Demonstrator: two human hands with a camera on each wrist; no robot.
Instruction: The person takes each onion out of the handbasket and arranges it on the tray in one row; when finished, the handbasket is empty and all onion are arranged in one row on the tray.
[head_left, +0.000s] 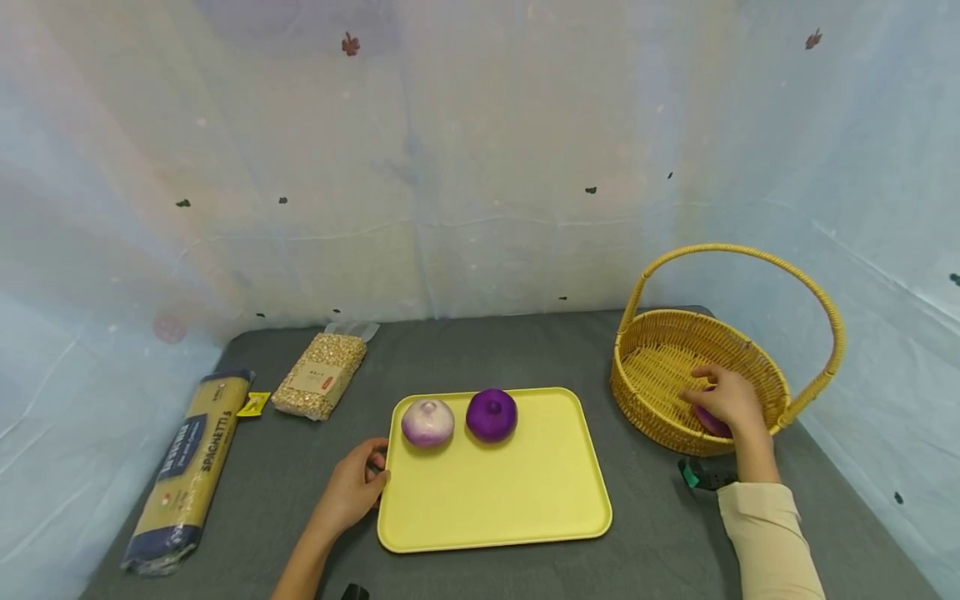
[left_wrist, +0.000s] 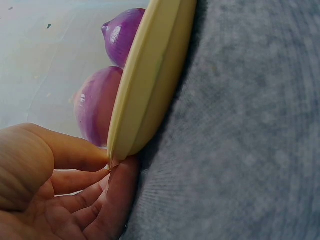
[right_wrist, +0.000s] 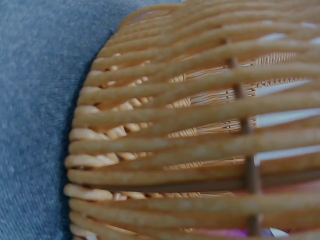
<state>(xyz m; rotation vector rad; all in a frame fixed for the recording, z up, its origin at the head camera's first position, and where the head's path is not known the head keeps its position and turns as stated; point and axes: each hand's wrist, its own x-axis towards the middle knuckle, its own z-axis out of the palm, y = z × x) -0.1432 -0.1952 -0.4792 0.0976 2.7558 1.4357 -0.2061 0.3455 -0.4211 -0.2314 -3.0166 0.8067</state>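
Note:
On the yellow tray [head_left: 495, 500] sit a pale purple-and-white onion [head_left: 427, 423] and a deep purple onion [head_left: 492, 416], side by side near its far left corner. My left hand [head_left: 356, 483] pinches the tray's left edge, thumb on top and fingers beneath, as the left wrist view shows. My right hand [head_left: 726, 398] reaches down inside the wicker basket [head_left: 637, 412] at the right and grips a purple onion [head_left: 711, 423], which is mostly hidden under the hand. Through the basket's weave, the right wrist view shows only a bit of purple [right_wrist: 227, 233].
A spaghetti pack [head_left: 191, 471] lies along the table's left side, with a small yellow tag [head_left: 254, 405] beside it. Behind stands a bag of pale grains or beans [head_left: 321, 375]. The basket's tall handle [head_left: 738, 248] arches over it. A patterned curtain [head_left: 480, 167] hangs behind the grey table.

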